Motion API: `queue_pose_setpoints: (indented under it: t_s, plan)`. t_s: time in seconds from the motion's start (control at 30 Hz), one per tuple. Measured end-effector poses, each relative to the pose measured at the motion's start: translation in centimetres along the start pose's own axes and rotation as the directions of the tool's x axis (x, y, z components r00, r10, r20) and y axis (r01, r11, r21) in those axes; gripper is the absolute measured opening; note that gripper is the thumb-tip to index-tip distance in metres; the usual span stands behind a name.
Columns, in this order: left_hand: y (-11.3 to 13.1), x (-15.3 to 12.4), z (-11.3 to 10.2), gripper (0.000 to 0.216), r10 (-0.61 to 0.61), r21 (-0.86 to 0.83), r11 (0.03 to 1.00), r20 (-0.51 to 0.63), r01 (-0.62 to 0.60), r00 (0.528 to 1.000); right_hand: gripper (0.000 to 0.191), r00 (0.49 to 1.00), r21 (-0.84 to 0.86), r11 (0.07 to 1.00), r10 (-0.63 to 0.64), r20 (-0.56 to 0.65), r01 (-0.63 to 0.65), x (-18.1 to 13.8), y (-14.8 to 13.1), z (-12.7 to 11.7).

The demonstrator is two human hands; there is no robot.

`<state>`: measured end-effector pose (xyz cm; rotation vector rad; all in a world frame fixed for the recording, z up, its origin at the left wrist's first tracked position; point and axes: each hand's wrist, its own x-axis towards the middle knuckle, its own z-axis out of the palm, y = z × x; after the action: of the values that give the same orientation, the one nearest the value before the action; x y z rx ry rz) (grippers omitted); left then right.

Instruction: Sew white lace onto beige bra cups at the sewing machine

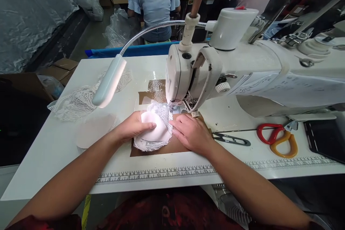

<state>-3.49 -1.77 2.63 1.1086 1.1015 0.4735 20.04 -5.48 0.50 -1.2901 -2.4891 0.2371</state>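
Observation:
My left hand (pixel 134 126) grips a padded white bra cup (pixel 154 128), its thumb on top and its fingers hidden beneath. White lace (pixel 151 146) surrounds the cup and runs up to the needle area of a white sewing machine (pixel 185 75). Flat on the brown-covered work surface lies my right hand (pixel 191 131), fingers stretched out, their tips touching the lace edge just below the presser foot. Close to that wrist are black thread snips (pixel 232 139).
A lamp (pixel 110 81) on a bendable neck overhangs the table's left side. White lace pieces (pixel 77 102) and a pale cup (pixel 94 131) lie there. Red-and-orange-handled scissors (pixel 279 138) and a dark phone-like object (pixel 325 140) sit right. A printed ruler (pixel 159 175) lines the front edge. Two people work beyond.

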Motion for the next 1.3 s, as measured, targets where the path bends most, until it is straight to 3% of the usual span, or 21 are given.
queue_pose_setpoints:
  t_s: [0.3,0.63,1.07,1.17,1.3]
  plan:
    - [0.1,-0.1,0.5,0.04,-0.018,0.005,1.0,0.023,0.018,1.0,0.022,0.996,-0.069,0.995,0.068,-0.055,-0.071,0.2,0.0,0.3]
    - [-0.2,0.0,0.3,0.035,-0.008,0.016,1.0,0.036,0.007,0.999,0.022,0.994,-0.206,0.973,0.107,-0.015,-0.108,0.1,-0.7,0.3]
    - [-0.2,0.5,-0.1,0.03,0.056,0.049,0.997,-0.005,-0.056,0.998,0.018,0.984,-0.175,0.97,0.175,0.02,-0.169,0.7,-0.6,0.2]
    - [-0.4,0.7,-0.2,0.032,0.089,0.066,0.994,-0.02,-0.087,0.996,0.02,0.99,-0.142,0.98,0.143,-0.004,-0.142,0.4,-0.4,0.3]
    - [-0.6,1.0,-0.3,0.035,0.144,0.122,0.983,-0.029,-0.14,0.989,0.025,0.999,-0.041,0.999,-0.03,0.011,0.03,-0.3,-0.2,0.3]
